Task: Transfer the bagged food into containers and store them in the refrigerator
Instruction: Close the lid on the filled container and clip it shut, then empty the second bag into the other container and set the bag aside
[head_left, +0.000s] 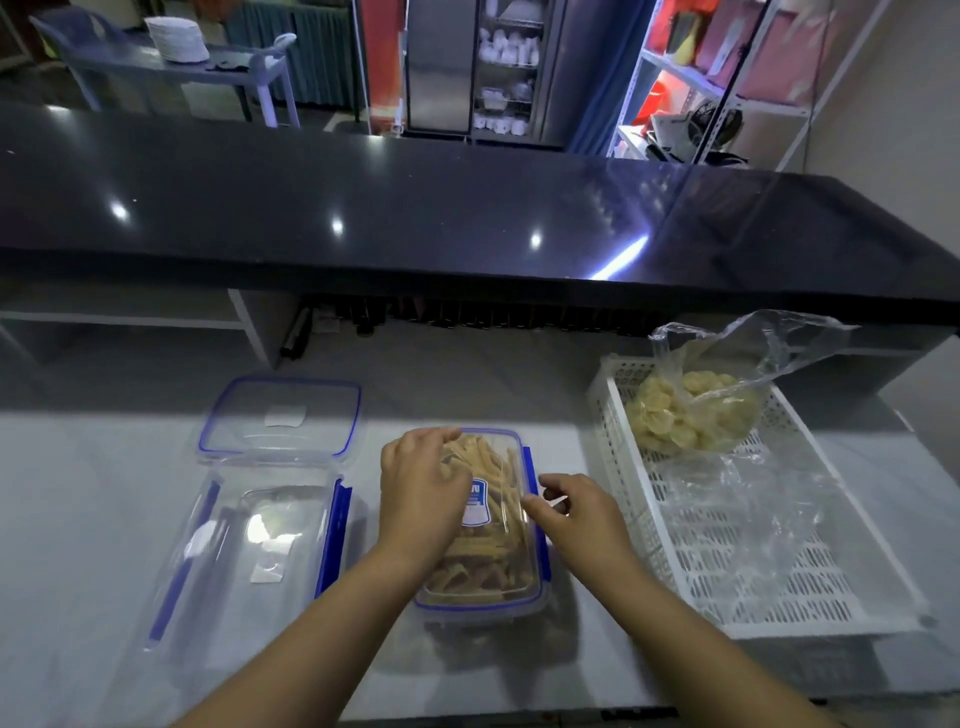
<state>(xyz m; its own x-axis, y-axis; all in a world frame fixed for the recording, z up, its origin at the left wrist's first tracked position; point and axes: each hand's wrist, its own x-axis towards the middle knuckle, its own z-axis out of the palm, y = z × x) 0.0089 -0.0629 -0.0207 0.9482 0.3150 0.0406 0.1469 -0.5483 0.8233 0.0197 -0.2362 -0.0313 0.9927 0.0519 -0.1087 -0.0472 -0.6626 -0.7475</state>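
Left hand (421, 493), fingers together, presses flat on the clear rectangular box (488, 582) of pale strips (485, 452). Right hand (576, 512) fingers curl at its blue side clip (529, 467); grip unclear.

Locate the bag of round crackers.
Head view, right side: the bag of round crackers lies in the far end of the white basket, right of the filled container.
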